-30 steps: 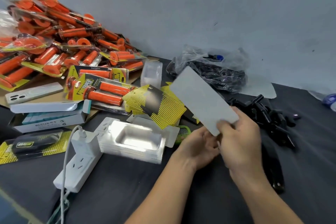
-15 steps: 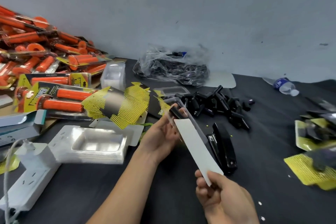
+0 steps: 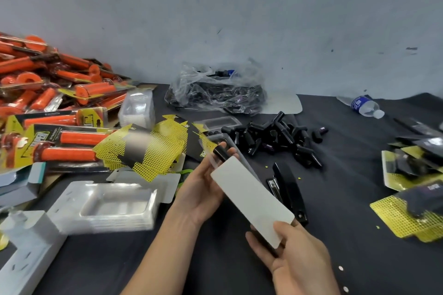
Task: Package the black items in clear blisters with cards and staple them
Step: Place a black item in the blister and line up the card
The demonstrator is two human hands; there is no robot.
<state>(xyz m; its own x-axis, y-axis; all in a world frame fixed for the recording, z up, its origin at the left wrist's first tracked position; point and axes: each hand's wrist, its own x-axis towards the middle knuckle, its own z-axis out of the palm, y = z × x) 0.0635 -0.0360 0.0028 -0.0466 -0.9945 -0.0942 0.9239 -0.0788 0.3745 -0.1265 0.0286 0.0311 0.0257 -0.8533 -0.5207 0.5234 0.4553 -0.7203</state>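
The dark table (image 3: 359, 175) bears it all. Far left of the stapler (image 3: 291, 189) lies a heap of orange packaged grips (image 3: 60, 93), and nearer on that side is a stack of empty blisters (image 3: 112, 206). Just behind the stapler is the loose pile of black items (image 3: 275, 136). Immediately left of the stapler, held above the table, a white-backed card (image 3: 251, 201) slants between the hands. The right hand (image 3: 294, 261) pinches its near end, while the left hand (image 3: 199, 196) curls round a clear blister (image 3: 247, 163) holding one black item (image 3: 221, 154). The step looks like mating card to blister. Keep the left grip firm, slide the card in square, and get the edges flush before stapling.
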